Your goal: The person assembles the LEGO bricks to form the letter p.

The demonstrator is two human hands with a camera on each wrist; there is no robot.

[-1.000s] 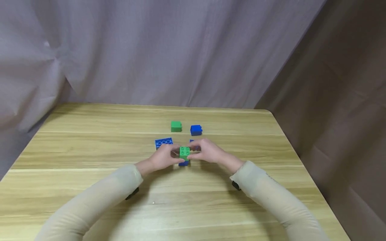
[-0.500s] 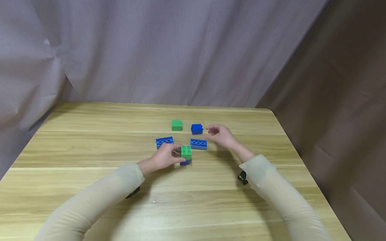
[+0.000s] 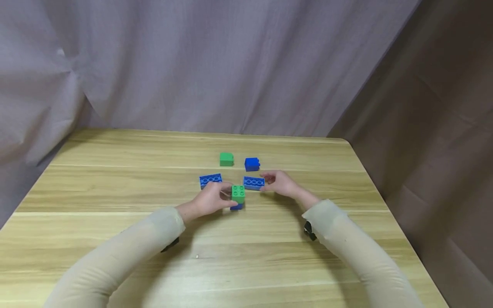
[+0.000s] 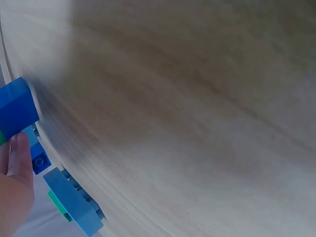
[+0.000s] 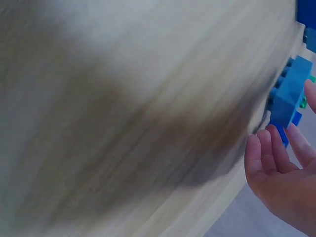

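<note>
Now your right hand (image 3: 280, 185) has dropped from where it hovered beside the small blue cube (image 3: 252, 164) half a second ago and sits at the right end of the flat blue brick (image 3: 253, 183). Its fingers are loosely spread and only lightly curled; in the right wrist view the fingertips (image 5: 264, 143) reach the brick's (image 5: 288, 96) near end, with the thumb at its far side, but you cannot tell from these pictures whether they already pinch it or merely touch it. A second ago this same hand was up against the stack with your left.

Your left hand (image 3: 209, 199) has not moved: its fingers stay curled round the green block (image 3: 238, 193), which sits on top of a blue block (image 3: 236, 207) on the wooden table (image 3: 115, 192), just in front of the gap between the two flat bricks. From the left wrist camera you see one finger (image 4: 19, 155) pressed along the stack's side, the blue block (image 4: 17, 106) showing above it.

Nothing else has shifted. The second flat blue brick (image 3: 210, 179) lies just behind your left hand, and the loose green cube (image 3: 226, 159) stands farther back, beside the small blue cube. Grey curtains (image 3: 215, 64) hang behind the table
</note>
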